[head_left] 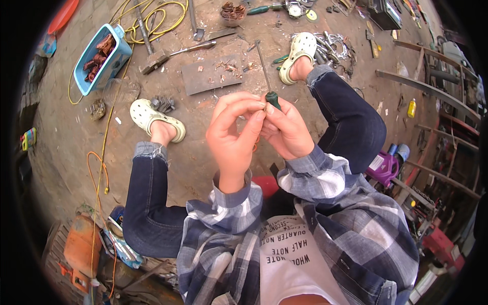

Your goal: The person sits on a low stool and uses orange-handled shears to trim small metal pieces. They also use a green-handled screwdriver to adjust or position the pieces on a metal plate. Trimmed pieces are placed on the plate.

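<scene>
Both my hands meet in front of me, fingertips together. With my right hand I hold a screwdriver by its dark green handle; its long thin shaft points away from me. The fingers of my left hand are closed in a pinch, touching the right fingertips beside the handle. Something small sits between them, too small and hidden to name. Beyond my hands, a flat metal plate lies on the ground with small copper-coloured scraps on it.
A hammer lies past my left foot, near a light-blue tub holding copper-coloured pieces. Yellow hose loops behind it. An angle grinder lies at the far side. Metal parts are heaped by my right foot. Metal framing stands right.
</scene>
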`<action>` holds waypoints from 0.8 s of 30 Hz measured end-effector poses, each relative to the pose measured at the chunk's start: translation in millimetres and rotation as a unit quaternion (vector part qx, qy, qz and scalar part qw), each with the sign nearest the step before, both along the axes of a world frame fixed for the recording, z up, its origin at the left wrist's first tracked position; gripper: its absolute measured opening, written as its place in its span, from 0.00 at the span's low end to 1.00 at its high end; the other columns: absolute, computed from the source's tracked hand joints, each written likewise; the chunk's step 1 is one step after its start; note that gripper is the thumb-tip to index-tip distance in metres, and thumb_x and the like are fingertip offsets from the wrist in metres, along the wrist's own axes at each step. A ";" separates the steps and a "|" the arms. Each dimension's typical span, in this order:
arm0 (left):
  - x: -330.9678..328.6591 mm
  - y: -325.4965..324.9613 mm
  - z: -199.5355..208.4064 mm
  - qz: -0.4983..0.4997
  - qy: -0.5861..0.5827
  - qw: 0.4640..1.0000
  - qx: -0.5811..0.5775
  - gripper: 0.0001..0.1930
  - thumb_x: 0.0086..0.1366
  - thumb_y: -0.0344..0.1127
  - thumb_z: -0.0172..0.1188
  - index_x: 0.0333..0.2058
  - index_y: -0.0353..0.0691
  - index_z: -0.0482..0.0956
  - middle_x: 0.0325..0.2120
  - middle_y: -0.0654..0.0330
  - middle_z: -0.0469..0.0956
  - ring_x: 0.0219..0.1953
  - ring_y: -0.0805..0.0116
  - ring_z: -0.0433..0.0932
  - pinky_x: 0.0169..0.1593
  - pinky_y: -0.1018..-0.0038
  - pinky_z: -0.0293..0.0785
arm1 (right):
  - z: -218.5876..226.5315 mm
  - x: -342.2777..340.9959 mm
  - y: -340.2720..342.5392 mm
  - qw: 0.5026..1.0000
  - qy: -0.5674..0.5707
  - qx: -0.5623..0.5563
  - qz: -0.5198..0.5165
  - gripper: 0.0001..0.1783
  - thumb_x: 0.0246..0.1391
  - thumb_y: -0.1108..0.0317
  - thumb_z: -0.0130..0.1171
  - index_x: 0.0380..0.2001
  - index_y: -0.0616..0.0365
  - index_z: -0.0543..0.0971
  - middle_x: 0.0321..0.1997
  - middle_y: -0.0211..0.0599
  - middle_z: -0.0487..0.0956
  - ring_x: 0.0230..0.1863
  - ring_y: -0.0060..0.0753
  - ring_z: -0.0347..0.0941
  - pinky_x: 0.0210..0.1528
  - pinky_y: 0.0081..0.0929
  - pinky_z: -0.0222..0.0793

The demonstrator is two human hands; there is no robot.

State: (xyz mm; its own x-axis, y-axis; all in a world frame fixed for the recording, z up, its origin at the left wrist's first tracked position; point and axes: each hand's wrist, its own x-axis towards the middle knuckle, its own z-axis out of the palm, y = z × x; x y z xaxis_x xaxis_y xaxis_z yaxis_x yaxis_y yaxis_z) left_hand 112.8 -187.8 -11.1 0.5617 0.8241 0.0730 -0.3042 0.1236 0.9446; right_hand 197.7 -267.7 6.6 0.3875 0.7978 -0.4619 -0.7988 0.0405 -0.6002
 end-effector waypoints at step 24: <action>6.2 -6.2 6.4 0.131 0.149 0.902 0.384 0.12 0.49 0.22 0.66 0.35 0.37 0.79 0.30 0.57 0.76 0.29 0.61 0.76 0.31 0.70 0.73 | 25.3 3.7 -2.0 0.951 -0.288 -0.094 -0.065 0.06 0.53 0.78 0.57 0.35 0.67 0.78 0.26 0.32 0.78 0.29 0.18 0.74 0.31 0.16 0.71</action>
State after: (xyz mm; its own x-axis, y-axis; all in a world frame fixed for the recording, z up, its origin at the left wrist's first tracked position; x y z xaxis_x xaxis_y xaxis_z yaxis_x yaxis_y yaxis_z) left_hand 119.0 -193.9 -4.7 0.4443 0.7018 0.5569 0.0537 -0.6414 0.7653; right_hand 201.3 -269.7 31.9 0.7094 0.6502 -0.2722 -0.3310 -0.0338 -0.9430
